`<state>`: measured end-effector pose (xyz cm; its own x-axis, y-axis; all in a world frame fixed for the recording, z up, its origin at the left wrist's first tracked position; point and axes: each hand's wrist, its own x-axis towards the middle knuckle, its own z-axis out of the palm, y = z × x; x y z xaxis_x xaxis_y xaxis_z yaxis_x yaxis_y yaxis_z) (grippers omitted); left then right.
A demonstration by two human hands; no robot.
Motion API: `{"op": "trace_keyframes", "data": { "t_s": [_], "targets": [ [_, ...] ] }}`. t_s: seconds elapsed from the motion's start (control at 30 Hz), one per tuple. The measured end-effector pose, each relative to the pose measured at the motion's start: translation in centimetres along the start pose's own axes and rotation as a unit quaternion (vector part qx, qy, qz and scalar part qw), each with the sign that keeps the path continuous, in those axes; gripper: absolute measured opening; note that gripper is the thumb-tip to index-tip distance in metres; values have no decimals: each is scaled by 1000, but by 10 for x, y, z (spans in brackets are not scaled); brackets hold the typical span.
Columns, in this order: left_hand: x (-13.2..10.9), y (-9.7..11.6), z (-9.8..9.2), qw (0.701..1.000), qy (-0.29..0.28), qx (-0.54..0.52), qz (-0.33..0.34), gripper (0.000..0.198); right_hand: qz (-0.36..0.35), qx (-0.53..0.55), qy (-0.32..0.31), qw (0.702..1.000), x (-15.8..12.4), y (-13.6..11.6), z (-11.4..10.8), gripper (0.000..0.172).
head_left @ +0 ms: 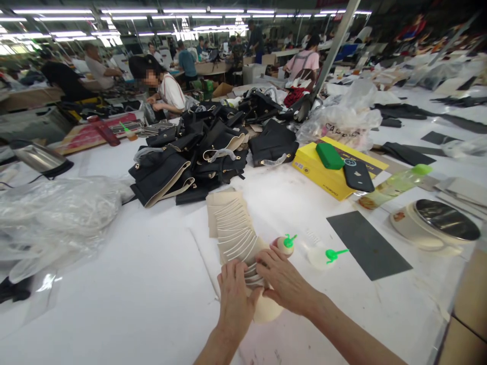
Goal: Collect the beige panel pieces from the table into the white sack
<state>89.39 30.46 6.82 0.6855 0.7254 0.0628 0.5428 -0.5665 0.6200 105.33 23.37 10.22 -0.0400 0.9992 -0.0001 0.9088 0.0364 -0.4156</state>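
A fanned row of overlapping beige pieces [234, 223] with pale edges lies on the white table [152, 284]. At its near end, my left hand [236, 296] and my right hand [283, 279] rest side by side, with bent fingers on the pieces and thumbs close together at the near edge. Both hands grip the nearest pieces. A rounded cream piece [266, 308] shows under and below the thumbs. Just beyond my right hand is a bottle with a green nozzle [286, 244], and a second, clear one [320, 257] lies to its right.
Black bags [213, 147] are heaped at the back. Clear plastic [57, 213] lies left. On the right are a yellow box [319, 175] with a phone [357, 175], a drink bottle [395, 186], a dark sheet [368, 244] and a pot [429, 225]. A person [171, 91] sits beyond.
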Motion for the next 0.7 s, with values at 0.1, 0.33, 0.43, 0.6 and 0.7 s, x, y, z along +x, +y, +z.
{"op": "trace_keyframes", "data": {
  "t_s": [0.1,0.33,0.43,0.6,0.7],
  "targets": [
    [-2,1,-1,999,-7,-33,6,28,13,2,-11,1000,-2,-2,0,31],
    [16,-13,4,996,61,35,-61,27,31,6,-39,999,-5,0,2,31],
    [21,-9,5,995,52,36,-71,17,11,4,-34,999,-4,1,1,34],
    [13,-6,10,996,50,22,-74,20,-27,-11,-44,999,-1,10,7,63],
    [11,-7,14,993,73,45,-86,29,-42,-22,-42,998,4,15,9,68]
  ]
}}
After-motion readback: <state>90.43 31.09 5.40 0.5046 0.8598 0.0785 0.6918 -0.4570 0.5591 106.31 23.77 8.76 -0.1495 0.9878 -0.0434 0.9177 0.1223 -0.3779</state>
